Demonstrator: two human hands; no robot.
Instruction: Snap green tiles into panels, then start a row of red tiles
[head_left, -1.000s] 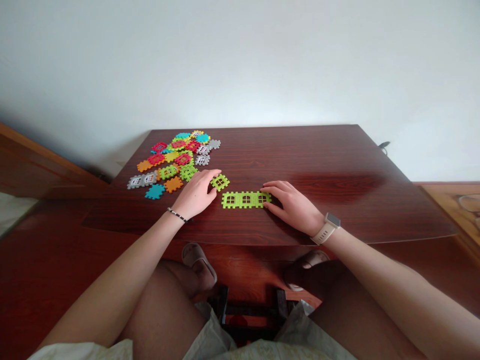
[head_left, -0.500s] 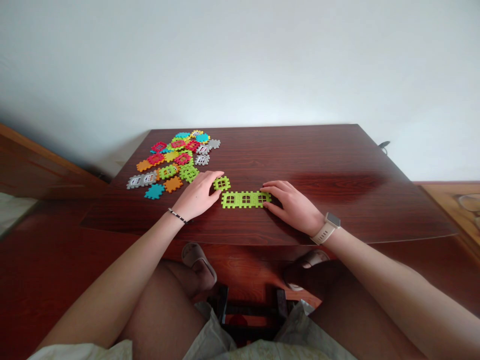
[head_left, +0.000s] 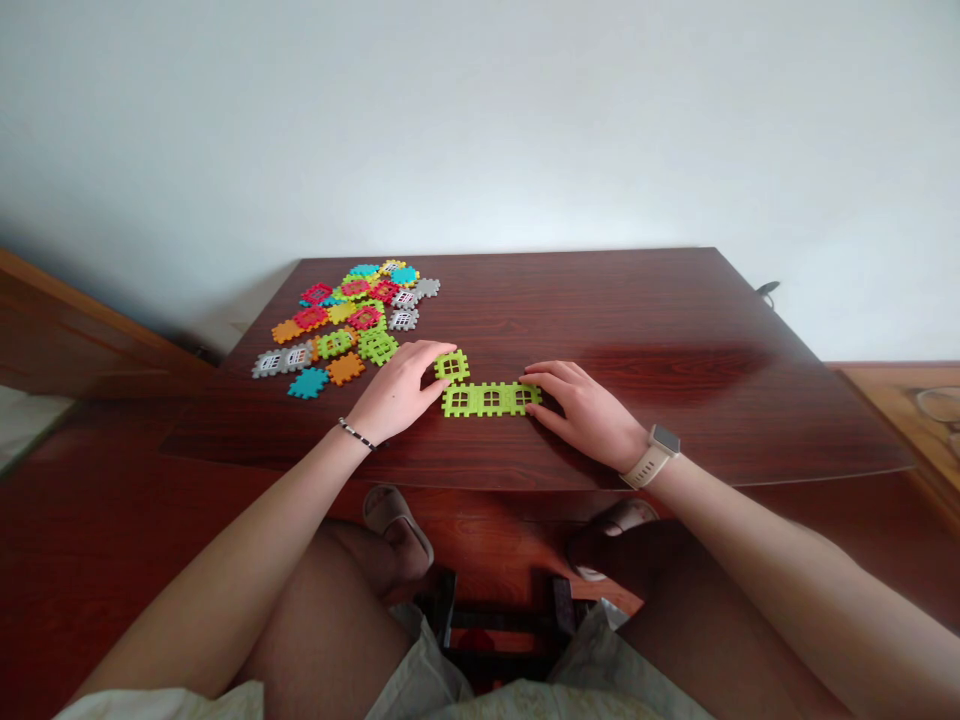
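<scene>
A strip of three joined green toothed tiles [head_left: 490, 398] lies flat on the dark wooden table [head_left: 637, 340]. A single green tile [head_left: 452, 366] sits right behind the strip's left end, touching or nearly touching it. My left hand [head_left: 397, 390] pinches this single tile between thumb and fingers. My right hand [head_left: 589, 412] rests on the table with its fingertips pressed on the strip's right end, fingers stretched forward. A watch [head_left: 654, 455] is on the right wrist, a thin bracelet [head_left: 355, 433] on the left.
A heap of several coloured toothed tiles [head_left: 352, 320], red, grey, orange, teal, yellow and green, lies at the table's far left. A white wall stands behind. My knees and sandalled feet show below the near table edge, beside a dark stool frame [head_left: 499, 620].
My left hand has slid the single green tile to the right and squared it up against the left end of the strip. The right hand has stayed on the strip.
</scene>
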